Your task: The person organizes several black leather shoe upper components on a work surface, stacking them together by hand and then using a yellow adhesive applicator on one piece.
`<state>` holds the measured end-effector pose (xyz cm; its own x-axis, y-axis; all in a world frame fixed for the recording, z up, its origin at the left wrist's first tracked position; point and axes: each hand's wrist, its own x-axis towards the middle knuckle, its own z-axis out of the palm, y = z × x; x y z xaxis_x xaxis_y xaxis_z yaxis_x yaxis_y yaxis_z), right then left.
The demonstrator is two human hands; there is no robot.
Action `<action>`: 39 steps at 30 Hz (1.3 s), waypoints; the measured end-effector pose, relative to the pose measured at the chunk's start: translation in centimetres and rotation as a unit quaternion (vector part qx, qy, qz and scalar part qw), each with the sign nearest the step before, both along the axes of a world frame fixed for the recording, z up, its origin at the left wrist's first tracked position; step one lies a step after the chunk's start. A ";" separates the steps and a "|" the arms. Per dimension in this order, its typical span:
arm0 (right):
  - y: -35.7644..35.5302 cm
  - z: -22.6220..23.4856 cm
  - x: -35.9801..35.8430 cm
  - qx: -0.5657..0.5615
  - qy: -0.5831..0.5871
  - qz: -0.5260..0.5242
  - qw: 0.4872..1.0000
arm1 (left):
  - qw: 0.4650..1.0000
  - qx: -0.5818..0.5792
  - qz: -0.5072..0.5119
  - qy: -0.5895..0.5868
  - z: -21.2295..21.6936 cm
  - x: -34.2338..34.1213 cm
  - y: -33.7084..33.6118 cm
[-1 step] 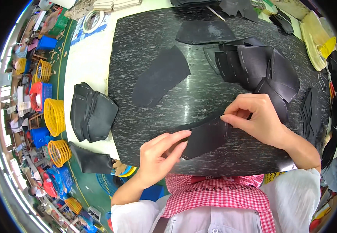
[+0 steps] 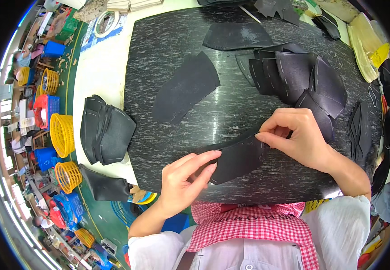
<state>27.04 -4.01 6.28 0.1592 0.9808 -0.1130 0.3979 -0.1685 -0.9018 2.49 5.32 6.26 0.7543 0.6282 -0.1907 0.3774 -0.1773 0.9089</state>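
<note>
Between my hands, near the front of the dark speckled work surface [image 2: 172, 148], is a curved black leather-like piece [image 2: 237, 161]. My left hand [image 2: 183, 180] pinches its left end between thumb and fingers. At its upper right corner my right hand [image 2: 296, 137] grips the edge between thumb and forefinger. The piece's upper edge looks folded or doubled, and small pale marks show near its ends. Beyond it lies a flat dark grey piece [image 2: 187, 88]. Right of that, a fanned pile of black pieces [image 2: 294, 74] with pale edge marks reaches close behind my right hand.
A stack of black pieces [image 2: 109, 130] sits on the white table strip at left, with another black piece [image 2: 105, 183] below it. A black panel [image 2: 237, 36] lies at the back. Thin dark strips [image 2: 359, 130] are at right. A tape roll [image 2: 107, 24] rests at far left.
</note>
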 end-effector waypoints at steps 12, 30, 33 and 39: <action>0.3 -0.3 -0.4 0.066 -0.159 0.018 0.985 | 0.998 0.064 -0.026 0.013 -0.1 1.0 0.3; -2.0 -1.4 -1.5 0.258 -0.343 0.196 0.882 | 0.982 0.148 0.017 0.113 0.5 -0.9 1.1; -2.1 -1.4 -1.4 0.252 -0.346 0.184 0.885 | 0.949 0.305 0.016 0.076 0.3 -2.0 1.6; -2.1 0.0 -0.3 0.193 -0.214 0.111 0.951 | 0.906 0.338 -0.252 0.034 -0.3 1.0 -0.8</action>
